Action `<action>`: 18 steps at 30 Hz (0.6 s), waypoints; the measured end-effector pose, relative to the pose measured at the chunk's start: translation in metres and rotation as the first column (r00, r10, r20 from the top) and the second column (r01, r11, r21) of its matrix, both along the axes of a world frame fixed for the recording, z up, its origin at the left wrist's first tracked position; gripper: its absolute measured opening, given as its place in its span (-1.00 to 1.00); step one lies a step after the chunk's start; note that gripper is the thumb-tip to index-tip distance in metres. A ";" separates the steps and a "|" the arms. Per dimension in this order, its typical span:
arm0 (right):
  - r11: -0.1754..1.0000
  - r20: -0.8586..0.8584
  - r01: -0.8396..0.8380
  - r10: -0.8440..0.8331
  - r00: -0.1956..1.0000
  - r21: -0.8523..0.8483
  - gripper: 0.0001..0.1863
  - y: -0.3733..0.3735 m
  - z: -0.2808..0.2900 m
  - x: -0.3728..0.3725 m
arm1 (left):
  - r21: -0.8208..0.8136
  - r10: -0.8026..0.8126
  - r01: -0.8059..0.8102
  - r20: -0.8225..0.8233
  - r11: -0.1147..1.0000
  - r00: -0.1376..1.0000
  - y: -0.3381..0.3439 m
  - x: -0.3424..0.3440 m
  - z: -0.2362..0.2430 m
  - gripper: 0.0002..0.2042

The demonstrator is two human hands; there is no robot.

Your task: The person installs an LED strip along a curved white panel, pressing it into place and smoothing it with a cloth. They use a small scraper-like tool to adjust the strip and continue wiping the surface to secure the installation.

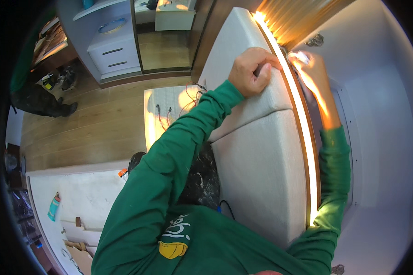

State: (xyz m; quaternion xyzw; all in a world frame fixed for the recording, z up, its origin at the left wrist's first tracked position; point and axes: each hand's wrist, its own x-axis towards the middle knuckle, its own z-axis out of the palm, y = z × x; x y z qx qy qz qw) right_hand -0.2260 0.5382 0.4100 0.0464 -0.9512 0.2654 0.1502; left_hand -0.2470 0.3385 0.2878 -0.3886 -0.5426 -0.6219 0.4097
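1. The glowing light strip (304, 119) runs along the wooden edge (314, 142) of the padded panel (257, 165). The left hand (252, 73) is curled up near the panel's far end, its fingers reaching to the strip. I cannot tell if it grips anything. If it pulled hard, the strip could bend or come loose.
2. The right hand (311, 68) is over the other side of that edge, fingers bent close around something small and bright. Glare hides what it is. It could slip and drop down behind the panel.
3. The right sleeve (332, 178) is right beside the strip's near end, so rubbing could tug it.
4. The bright light could hide a bad spot.
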 end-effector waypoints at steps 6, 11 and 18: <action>1.000 -0.043 -0.026 0.027 0.999 0.015 -0.70 0.003 -0.006 -0.009 | -0.005 -0.035 0.035 0.025 0.999 0.999 0.001 -0.002 -0.003 -0.74; 0.995 -0.034 -0.024 0.028 0.999 0.098 -0.65 0.000 -0.004 -0.008 | 0.003 -0.017 0.017 0.003 1.000 1.000 0.002 -0.004 -0.003 -0.74; 1.000 0.104 0.012 -0.010 0.995 -0.018 -0.67 -0.003 0.006 0.000 | -0.029 0.009 -0.009 -0.028 1.000 1.000 0.000 -0.005 -0.004 -0.74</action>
